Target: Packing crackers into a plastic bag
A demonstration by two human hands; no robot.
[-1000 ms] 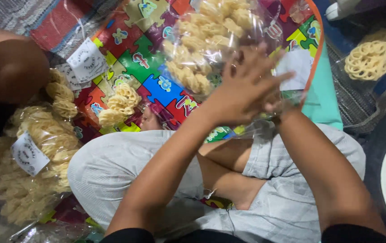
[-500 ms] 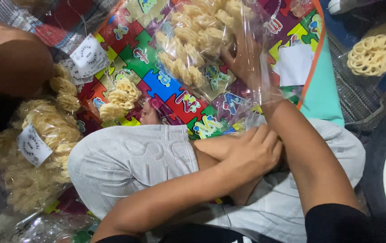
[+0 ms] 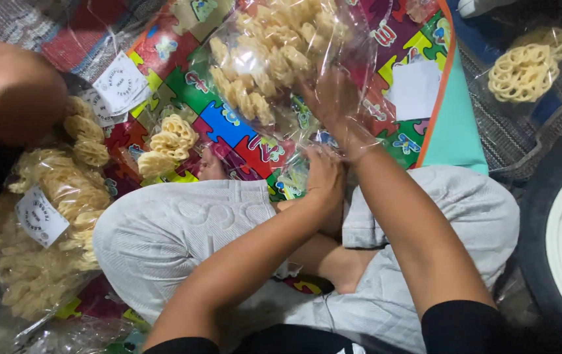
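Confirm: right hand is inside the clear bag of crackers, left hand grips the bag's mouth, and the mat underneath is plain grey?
Not quite. The head view shows the mat is a multicoloured puzzle pattern, not plain grey. The rest holds: right hand inside the clear bag, left hand at its mouth.

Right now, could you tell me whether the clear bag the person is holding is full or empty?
Partly full: pale yellow crackers fill the far part of the clear plastic bag, while the near part around the right hand looks slack and empty.

We see a clear plastic bag of pale crackers [image 3: 274, 59] up top on the mat, another filled clear bag [image 3: 38, 262] at left wearing a white label [image 3: 40, 216], and white paper labels [image 3: 118, 85] lying above it.
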